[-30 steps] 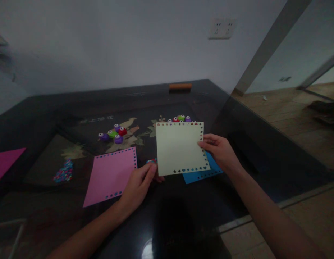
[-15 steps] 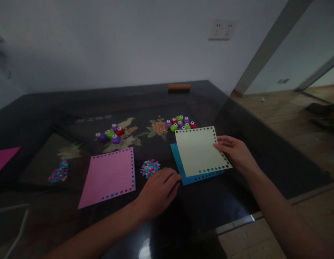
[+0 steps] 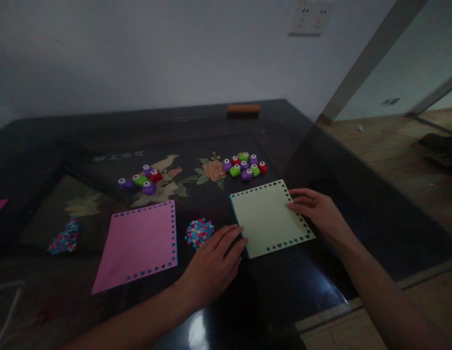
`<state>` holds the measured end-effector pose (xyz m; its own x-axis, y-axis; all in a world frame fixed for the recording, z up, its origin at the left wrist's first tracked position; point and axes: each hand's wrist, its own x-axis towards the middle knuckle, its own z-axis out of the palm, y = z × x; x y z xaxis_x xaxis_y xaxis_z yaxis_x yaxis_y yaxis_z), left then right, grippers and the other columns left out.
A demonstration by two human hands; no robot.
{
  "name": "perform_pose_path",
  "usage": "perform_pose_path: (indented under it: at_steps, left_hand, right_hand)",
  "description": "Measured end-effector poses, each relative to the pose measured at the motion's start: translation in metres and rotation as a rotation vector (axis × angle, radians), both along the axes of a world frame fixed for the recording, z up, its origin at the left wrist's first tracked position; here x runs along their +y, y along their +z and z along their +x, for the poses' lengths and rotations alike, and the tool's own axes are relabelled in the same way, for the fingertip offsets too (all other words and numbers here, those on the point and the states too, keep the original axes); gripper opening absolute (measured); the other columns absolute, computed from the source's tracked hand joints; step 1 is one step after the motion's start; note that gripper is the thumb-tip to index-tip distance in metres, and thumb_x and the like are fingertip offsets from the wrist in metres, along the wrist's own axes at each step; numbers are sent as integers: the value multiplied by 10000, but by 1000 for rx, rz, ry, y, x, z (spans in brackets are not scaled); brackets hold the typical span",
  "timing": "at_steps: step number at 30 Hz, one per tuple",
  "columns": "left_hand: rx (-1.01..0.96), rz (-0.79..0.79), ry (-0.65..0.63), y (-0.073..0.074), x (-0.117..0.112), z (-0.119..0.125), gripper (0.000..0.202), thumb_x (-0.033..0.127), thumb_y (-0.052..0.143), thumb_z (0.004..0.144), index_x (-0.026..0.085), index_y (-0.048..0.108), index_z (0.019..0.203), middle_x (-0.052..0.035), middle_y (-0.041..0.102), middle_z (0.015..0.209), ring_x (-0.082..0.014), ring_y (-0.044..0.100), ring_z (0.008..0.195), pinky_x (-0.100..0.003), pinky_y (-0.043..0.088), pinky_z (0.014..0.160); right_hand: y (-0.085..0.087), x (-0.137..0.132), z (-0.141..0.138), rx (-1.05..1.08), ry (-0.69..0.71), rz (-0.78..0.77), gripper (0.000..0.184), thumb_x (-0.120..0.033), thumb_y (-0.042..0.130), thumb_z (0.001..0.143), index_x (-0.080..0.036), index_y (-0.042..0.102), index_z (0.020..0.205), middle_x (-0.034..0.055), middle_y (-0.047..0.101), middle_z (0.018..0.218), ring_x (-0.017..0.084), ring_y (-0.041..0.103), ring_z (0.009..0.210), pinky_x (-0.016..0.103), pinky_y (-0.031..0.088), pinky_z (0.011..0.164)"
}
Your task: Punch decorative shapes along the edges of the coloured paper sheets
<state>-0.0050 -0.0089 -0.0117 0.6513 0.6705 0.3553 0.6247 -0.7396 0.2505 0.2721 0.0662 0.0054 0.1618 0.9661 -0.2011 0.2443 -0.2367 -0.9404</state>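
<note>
A pale yellow paper sheet point(image 3: 269, 221), with small shapes punched along its edges, lies over a blue paper sheet point(image 3: 233, 209) that shows only as a thin strip at the left edge. My right hand point(image 3: 316, 211) pinches the yellow sheet's right edge, thumb on top. At the opposite edge, my left hand point(image 3: 220, 255) rests with fingers extended, fingertips touching the sheet's left side. Just behind my left hand sits a round pile of pink, blue and white punched paper bits point(image 3: 199, 232). Left of it lies a pink paper sheet point(image 3: 141, 243) with a similar punched border and blue beneath.
Green, purple and red craft punches stand in two groups, a right group point(image 3: 244, 166) and a left group point(image 3: 141, 180). Another confetti pile point(image 3: 66, 236) lies far left. A brown cylinder point(image 3: 244, 109) rests at the back of the dark glossy table point(image 3: 196, 131), near a wall.
My right hand has lowered the yellow sheet onto the blue one, nearly lining up their edges. My left fingertips now touch the left edge. The view has shifted slightly.
</note>
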Motion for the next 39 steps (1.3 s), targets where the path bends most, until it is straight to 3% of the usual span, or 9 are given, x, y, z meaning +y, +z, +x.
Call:
perform_pose_path:
  at_steps: [18, 33, 39]
  left_hand:
    - [105, -14, 6, -3, -1, -1, 417, 164, 453, 891, 70, 452, 1296, -174, 509, 1364, -256, 463, 1277, -417, 451, 1029]
    - [118, -41, -10, -2, 1, -1, 402, 153, 471, 881, 85, 496, 1276, -167, 523, 1353, -262, 457, 1283, -416, 453, 1027]
    - [126, -36, -12, -1, 1, -1, 396, 157, 453, 889, 81, 494, 1275, -162, 526, 1352, -260, 458, 1281, -413, 460, 1019]
  right_hand:
    - [-3, 1, -1, 13, 1, -7, 411, -277, 794, 554, -181, 680, 937, 19, 690, 717, 158, 614, 611, 292, 461, 563]
    - [-2, 0, -1, -17, 34, 12, 416, -319, 790, 562, -189, 671, 938, 25, 688, 722, 178, 627, 617, 304, 475, 560]
    - [-2, -1, 6, -171, 50, 116, 396, -336, 749, 623, -204, 656, 985, 46, 689, 827, 193, 642, 690, 343, 498, 654]
